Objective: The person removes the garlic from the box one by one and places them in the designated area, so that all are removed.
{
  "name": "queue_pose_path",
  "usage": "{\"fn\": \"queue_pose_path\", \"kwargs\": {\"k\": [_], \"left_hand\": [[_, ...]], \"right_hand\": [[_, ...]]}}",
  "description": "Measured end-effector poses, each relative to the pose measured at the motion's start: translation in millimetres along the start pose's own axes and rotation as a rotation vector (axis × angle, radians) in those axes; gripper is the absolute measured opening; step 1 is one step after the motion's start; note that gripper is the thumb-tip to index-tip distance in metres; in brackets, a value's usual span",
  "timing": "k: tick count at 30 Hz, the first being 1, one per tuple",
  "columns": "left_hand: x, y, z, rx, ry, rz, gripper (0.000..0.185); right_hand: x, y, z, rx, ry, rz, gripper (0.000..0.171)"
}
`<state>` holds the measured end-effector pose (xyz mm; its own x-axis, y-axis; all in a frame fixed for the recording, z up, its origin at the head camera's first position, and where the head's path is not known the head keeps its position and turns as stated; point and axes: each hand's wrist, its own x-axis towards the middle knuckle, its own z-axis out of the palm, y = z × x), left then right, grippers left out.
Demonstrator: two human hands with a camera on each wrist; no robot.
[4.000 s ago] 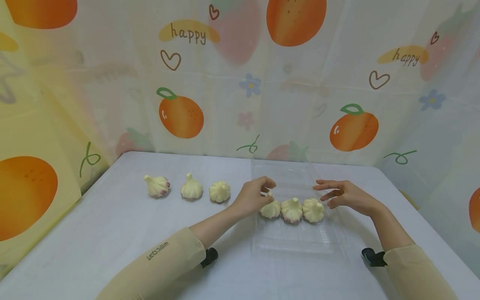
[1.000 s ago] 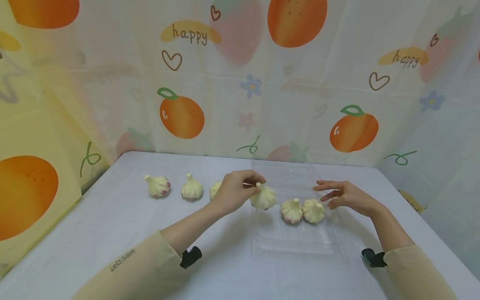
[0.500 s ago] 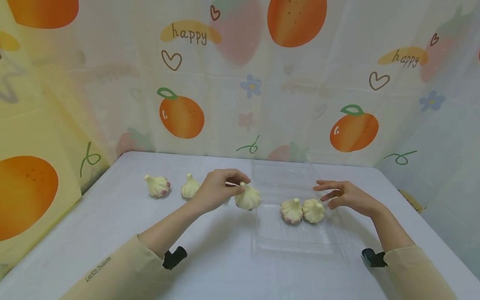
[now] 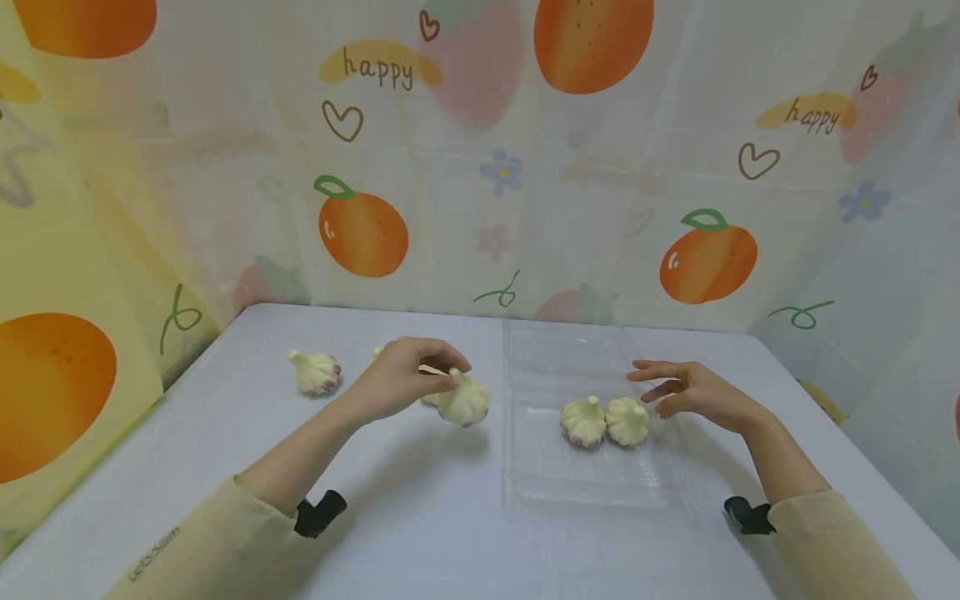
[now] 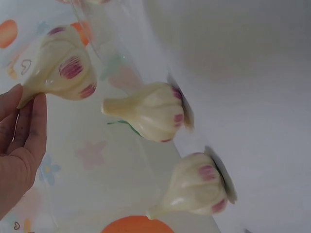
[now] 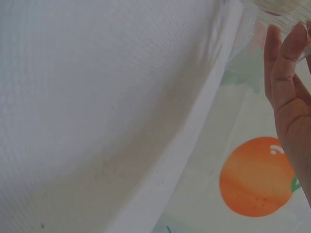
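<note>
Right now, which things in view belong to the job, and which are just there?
Likely the job:
left hand, pinching a garlic bulb by its stem
clear tray holding two bulbs
right hand beside the tray
three more bulbs

Apparently just there:
patterned backdrop
black wrist devices
white-covered table

Beige sleeves [image 4: 834, 542] — dark lettering [image 4: 154, 554] on one — meet black devices [image 4: 322, 512].

My feed shows a screened-off spot, room type unclear, with a fruit-print curtain [image 4: 442, 183] (oranges [image 4: 363, 235], "happy" lettering [image 4: 377, 68]) behind a white table [image 4: 442, 525].
</note>
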<state>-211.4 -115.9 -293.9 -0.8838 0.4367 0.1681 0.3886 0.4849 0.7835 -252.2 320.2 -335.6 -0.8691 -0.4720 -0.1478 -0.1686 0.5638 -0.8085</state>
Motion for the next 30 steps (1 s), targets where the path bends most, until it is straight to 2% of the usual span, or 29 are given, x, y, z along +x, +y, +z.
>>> {"fn": "queue_pose_path", "kwargs": {"k": [9,19,24,30], "left_hand": [[-5.0,-9.1,-10.8,0.034,-0.046,-0.025,0.018],[-7.0,-27.0,-17.3,0.032,-0.071,-0.028,0.020],[-7.9,-34.5,-18.0,0.018,-0.087,-0.051,0.021],[-9.6,-39.7,-15.4,0.006,-0.138,-0.054,0.020]], "right_hand": [[-0.7,-2.2,1.1,-0.005,-0.008,-0.016,0.054],[-1.3,-2.1,0.9,-0.001,0.006,0.006,0.054],[0.1,-2.0,1.2,-0.008,0.002,-0.007,0.054],[-0.3,-2.9,1.3,-0.007,0.001,-0.004,0.054]]}}
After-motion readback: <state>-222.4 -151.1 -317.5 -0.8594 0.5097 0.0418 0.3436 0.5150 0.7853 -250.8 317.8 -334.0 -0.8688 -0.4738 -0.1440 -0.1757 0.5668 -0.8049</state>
